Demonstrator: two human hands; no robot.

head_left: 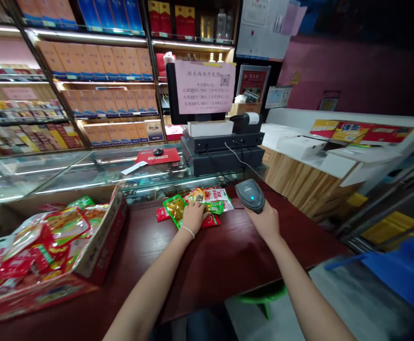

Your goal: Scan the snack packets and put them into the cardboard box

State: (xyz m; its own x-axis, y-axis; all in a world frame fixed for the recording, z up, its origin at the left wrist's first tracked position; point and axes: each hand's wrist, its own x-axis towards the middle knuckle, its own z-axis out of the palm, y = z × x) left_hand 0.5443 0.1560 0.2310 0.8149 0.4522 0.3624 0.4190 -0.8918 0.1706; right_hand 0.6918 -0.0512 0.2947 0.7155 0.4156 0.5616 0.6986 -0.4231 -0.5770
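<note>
My right hand (265, 222) is closed around the handle of a dark grey barcode scanner (250, 194), with a blue light lit on its head. To its left, my left hand (193, 215) reaches onto a small pile of snack packets. Its fingers are bent over the left end of a green snack packet (214, 207); the fingertips are partly hidden. A green-edged packet with brown contents (175, 209) lies against the left side of this hand. Behind the fingers are a white and red packet (218, 195) and an orange packet (195, 194). Red packets show underneath.
An open cardboard box (102, 246) full of snack packets stands at left on the dark red table (139, 265). Beyond are a glass counter (111, 177), a mouse (158, 152) on a red mat, and a till (224, 156) with a pink sign (205, 87). A green stool (264, 298) stands below.
</note>
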